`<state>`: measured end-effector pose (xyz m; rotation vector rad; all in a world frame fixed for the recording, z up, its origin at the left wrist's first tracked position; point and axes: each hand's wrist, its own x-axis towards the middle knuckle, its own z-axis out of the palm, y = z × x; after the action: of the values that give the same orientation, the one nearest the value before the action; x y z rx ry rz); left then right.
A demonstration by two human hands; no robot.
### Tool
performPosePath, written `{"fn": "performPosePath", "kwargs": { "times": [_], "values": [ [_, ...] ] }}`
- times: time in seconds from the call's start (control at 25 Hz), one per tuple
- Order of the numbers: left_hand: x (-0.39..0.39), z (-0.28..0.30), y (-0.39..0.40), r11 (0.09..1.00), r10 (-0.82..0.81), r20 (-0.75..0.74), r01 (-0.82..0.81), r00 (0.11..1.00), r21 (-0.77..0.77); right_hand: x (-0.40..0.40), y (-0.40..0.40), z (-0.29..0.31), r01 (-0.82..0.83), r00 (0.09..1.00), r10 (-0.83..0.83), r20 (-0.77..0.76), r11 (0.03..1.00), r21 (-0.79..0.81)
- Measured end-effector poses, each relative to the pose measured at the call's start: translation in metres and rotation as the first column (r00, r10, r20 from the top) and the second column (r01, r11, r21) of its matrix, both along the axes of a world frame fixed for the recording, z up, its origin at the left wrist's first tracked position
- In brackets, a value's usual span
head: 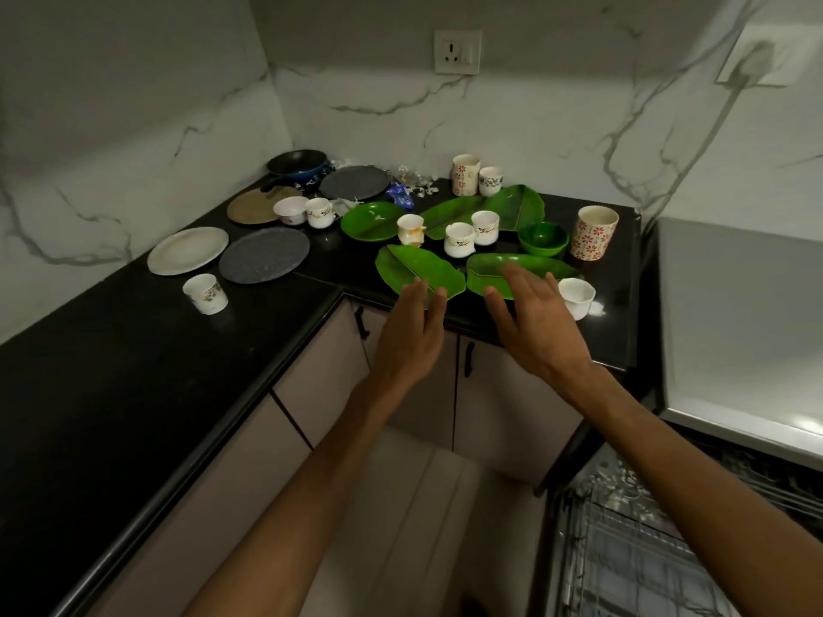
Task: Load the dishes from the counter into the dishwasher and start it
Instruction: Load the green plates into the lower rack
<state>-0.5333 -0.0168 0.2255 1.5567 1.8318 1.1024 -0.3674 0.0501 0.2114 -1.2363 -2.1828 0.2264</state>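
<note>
Dishes cover the black corner counter (133, 358). Two green leaf-shaped plates lie at its front edge: one on the left (407, 268), one on the right (516, 265). My left hand (412, 329) reaches out with straight fingers, its tips over the near end of the left leaf plate. My right hand (532, 320) hovers flat and spread over the right leaf plate. Neither hand holds anything. A white cup (576, 297) stands just right of my right hand. The dishwasher's wire rack (632, 541) is pulled out at the lower right.
Farther back stand more green plates, a green bowl (543, 237), several white cups, flowered tumblers (594, 232), grey plates (263, 255), a cream plate (188, 250) and a dark pan (297, 162). The dishwasher's grey top (739, 313) sits on the right. Cabinet doors with black handles face me.
</note>
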Motion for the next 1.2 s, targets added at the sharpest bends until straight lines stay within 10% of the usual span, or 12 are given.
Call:
{"fn": "performPosePath", "kwargs": {
  "times": [0.68,0.88,1.2],
  "values": [
    [-0.069,-0.052,0.112,0.984,0.142,0.238,-0.110,0.961,-0.142,-0.062,0.112,-0.049,-0.056,0.998,0.056,-0.006,0.988,-0.145],
    [-0.123,-0.081,0.169,0.945,0.247,0.258,-0.174,0.934,-0.276,-0.085,0.162,-0.069,0.110,0.976,-0.155,-0.154,0.958,-0.266],
    [-0.165,-0.128,0.219,0.862,0.352,0.230,-0.219,0.907,-0.457,-0.060,0.170,-0.112,0.477,0.636,-0.760,-0.135,0.524,-0.706]
  ]
}}
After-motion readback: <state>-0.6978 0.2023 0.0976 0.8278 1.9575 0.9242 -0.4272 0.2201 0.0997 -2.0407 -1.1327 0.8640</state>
